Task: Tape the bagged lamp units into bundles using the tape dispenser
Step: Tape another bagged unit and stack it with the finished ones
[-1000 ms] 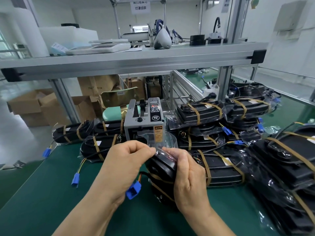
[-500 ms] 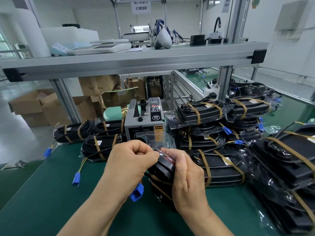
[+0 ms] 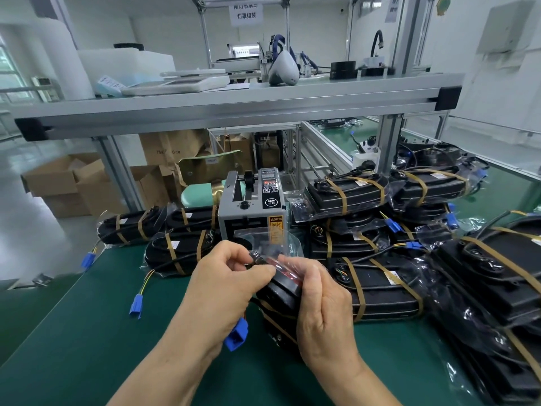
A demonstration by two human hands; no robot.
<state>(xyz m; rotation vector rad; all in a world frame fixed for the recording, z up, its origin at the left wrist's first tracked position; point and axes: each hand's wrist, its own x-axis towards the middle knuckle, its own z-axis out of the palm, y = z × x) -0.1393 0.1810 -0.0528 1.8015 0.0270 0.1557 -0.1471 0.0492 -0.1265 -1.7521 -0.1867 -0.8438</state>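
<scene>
Head view: tape dispenser (image 3: 251,210) label (image 3: 276,227) reads "CAUTION"; overhead sign (image 3: 246,13) reads 灯罩组装.

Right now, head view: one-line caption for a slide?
Left hand and right hand pinch the clear bag over a black lamp unit near the tape dispenser, taped bundles around.

- Tape dispenser (image 3: 251,209): grey box with a black knob, a control panel and a yellow caution label, upright at the far middle of the green tabletop (image 3: 87,347).
- Lamp unit (image 3: 282,293): black, in a clear bag, banded with brown tape, tilted on edge at near centre just in front of the dispenser, its blue plug (image 3: 236,335) hanging at its left.
- Taped bundles (image 3: 349,191): black bagged units stacked on the right, with more lying left of the dispenser.
</scene>
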